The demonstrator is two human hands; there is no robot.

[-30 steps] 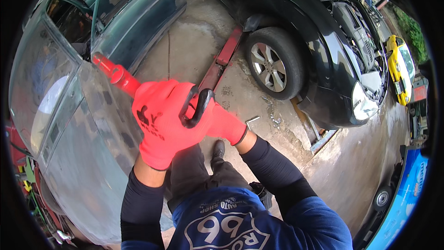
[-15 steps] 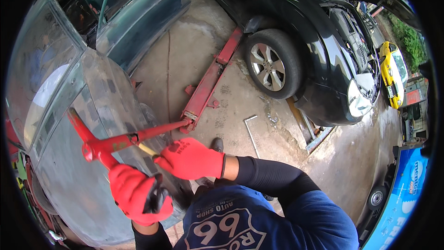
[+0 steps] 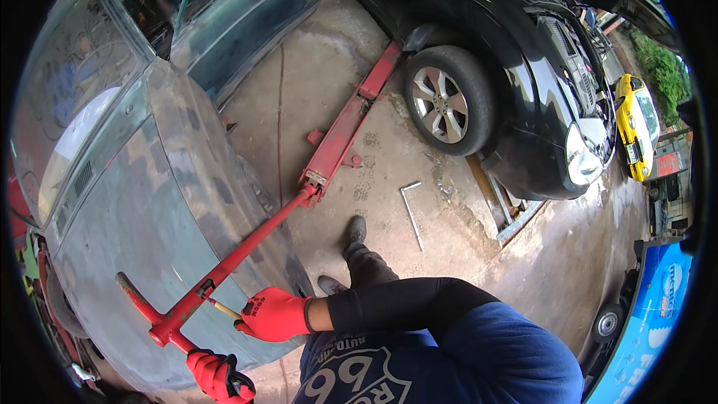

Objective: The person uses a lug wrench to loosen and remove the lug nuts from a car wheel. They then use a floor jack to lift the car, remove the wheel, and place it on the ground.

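Note:
A long red floor jack lies on the concrete, its far end beneath the front of a black car behind the wheel. Its red handle slants back toward me and ends in a T-shaped crossbar. Wrapped round the near end of that crossbar is my left hand, in a red and black glove. My right hand, also gloved in red, closes on the end of a thin yellowish lever attached to the handle.
On my left stands a car with a patchy grey-green hood and an open door. An L-shaped wrench lies on the floor near the black car's wheel. A blue printed panel stands at right, a yellow car beyond.
The jack handle has swung lower and toward me, and both my hands went with it, keeping their holds. More of my legs and shoes shows now.

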